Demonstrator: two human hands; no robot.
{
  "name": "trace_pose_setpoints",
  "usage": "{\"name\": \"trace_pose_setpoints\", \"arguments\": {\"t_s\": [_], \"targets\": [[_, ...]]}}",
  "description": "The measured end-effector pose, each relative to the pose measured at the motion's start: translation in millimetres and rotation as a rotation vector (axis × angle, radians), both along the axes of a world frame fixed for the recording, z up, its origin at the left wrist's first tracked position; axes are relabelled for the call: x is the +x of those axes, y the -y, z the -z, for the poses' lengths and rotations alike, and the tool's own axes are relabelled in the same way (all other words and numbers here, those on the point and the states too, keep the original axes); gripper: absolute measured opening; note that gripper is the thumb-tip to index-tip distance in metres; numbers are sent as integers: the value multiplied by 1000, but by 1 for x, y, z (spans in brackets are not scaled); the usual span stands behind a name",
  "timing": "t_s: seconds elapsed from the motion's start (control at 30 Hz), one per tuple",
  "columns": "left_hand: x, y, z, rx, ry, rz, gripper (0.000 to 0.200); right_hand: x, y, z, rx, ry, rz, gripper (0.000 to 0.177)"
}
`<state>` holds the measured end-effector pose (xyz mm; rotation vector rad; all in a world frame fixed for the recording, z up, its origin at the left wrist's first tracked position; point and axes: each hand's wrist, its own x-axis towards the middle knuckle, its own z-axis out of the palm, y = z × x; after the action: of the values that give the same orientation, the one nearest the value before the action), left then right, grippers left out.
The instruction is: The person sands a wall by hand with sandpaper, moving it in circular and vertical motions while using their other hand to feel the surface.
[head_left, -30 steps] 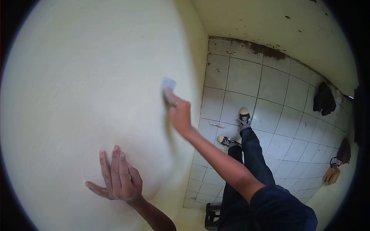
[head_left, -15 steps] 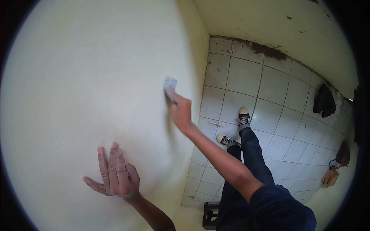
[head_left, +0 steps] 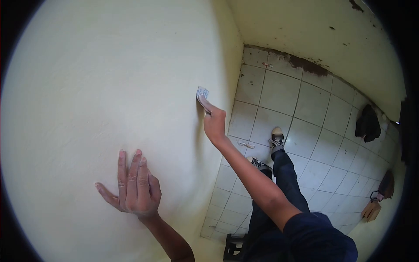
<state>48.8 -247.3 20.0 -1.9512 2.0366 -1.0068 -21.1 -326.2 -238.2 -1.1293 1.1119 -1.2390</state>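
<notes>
A pale yellow wall (head_left: pixel 87 87) fills the left half of the view. My left hand (head_left: pixel 135 187) lies against it at the lower left, fingers spread and fingertips whitish, holding nothing. Higher and to the right, my right hand (head_left: pixel 214 118) has its fingers pressed on a small piece of printed paper-like sheet (head_left: pixel 202 92), flat to the wall near the corner. Part of that sheet is hidden under the fingers.
Below is a white tiled floor (head_left: pixel 279 91) with my two sneakers (head_left: pixel 277 137) on it. A black stool (head_left: pixel 235 246) stands by my legs. At the right lie a dark cloth (head_left: pixel 368 123), a brown bag (head_left: pixel 386 185) and a cardboard box (head_left: pixel 371 211).
The view has shifted slightly. My right hand and the sheet appear a little farther right in the view; my left hand appears slightly higher, still spread on the wall.
</notes>
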Motion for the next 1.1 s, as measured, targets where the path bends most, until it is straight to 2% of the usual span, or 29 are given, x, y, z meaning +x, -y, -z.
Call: {"name": "trace_pose_setpoints", "arguments": {"t_s": [0.07,0.1,0.2,0.23,0.27,0.33,0.4,0.43,0.47,0.5,0.53,0.6,0.67,0.73,0.77,0.87,0.93,1.0,1.07,1.1], "targets": [[4,-1,2,28,-29,58,20,-2,7,-33,20,-20,35,67],[4,-2,3,33,-31,47,20,-7,6,-63,-113,-31,35,67],[3,-2,1,0,-27,46,25,2,-6,-29,-141,-12,37,67],[4,-3,2,-5,-35,64,25,0,0,-19,-28,-29,69,67],[5,-2,3,-15,-44,78,24,5,6,-10,-50,-29,57,67],[5,-1,0,-24,-48,82,24,7,20,-26,229,28,64,64],[4,-5,3,4,-72,94,23,17,35,-105,-109,23,214,62],[5,-4,3,-36,-117,114,23,14,42,-148,-216,125,197,61],[6,-4,2,-80,-157,135,23,15,48,-177,-418,120,194,63],[6,-7,2,-133,-198,174,23,12,48,-203,-516,172,147,66],[8,-11,1,-133,-192,176,23,12,47,-218,-624,220,142,69],[12,-16,-1,-193,-300,272,25,11,49,-201,-646,174,112,69],[8,-12,-2,-182,-276,226,26,16,52,-129,-476,-17,218,68],[6,-6,2,-121,-173,195,28,10,42,-43,-92,-38,168,58],[5,-5,4,-123,-160,184,29,-2,38,-29,280,-217,26,57],[10,-14,7,-69,-227,204,26,-6,23,-53,289,-134,-51,60],[5,-27,-5,-94,-311,214,24,5,-5,-129,-165,21,48,64],[7,-43,-20,-131,-388,244,22,-2,-34,-206,-375,69,-95,65],[12,-68,-34,-322,-322,162,25,7,-58,-206,-650,125,-157,63],[16,-78,-35,-370,-367,156,25,17,-76,-174,-649,54,-120,58]]}}
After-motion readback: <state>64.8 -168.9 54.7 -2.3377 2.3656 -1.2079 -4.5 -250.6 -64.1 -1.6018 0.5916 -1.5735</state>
